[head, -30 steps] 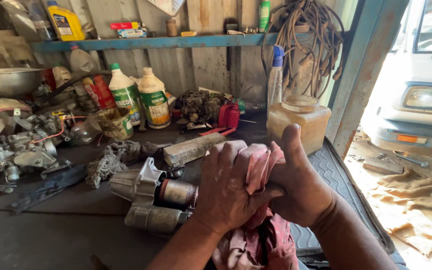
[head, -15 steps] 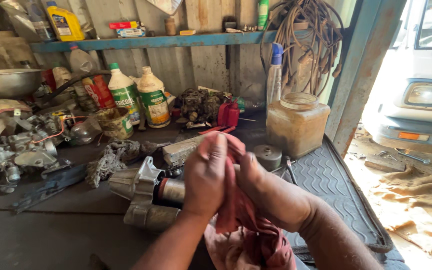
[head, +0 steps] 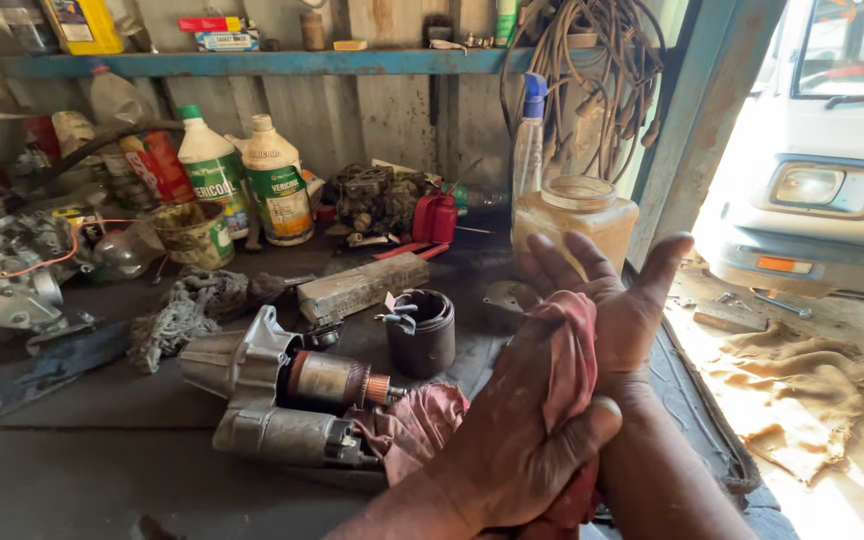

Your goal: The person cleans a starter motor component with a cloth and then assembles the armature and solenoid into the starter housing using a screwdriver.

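Observation:
My left hand [head: 512, 450] is closed around a dirty red rag [head: 567, 345] and presses it against the heel and wrist of my right hand [head: 617, 300]. That right hand is raised palm up, fingers and thumb spread, holding nothing. The rag's other end trails down onto the bench beside a greasy starter motor [head: 282, 400] lying on its side just left of my hands. A dark cylindrical housing [head: 422, 335] stands upright behind the motor.
The bench holds a glass jar [head: 577, 215], a spray bottle [head: 530, 140], two green-labelled bottles [head: 277, 190], a metal block [head: 362, 285] and engine parts [head: 12, 285]. Hoses [head: 592, 70] hang from the wall. A white vehicle [head: 832, 180] stands outside at right.
My right hand has come out of the rag and opened with fingers spread. My left hand has slid the rag down toward the right wrist, uncovering the dark housing behind.

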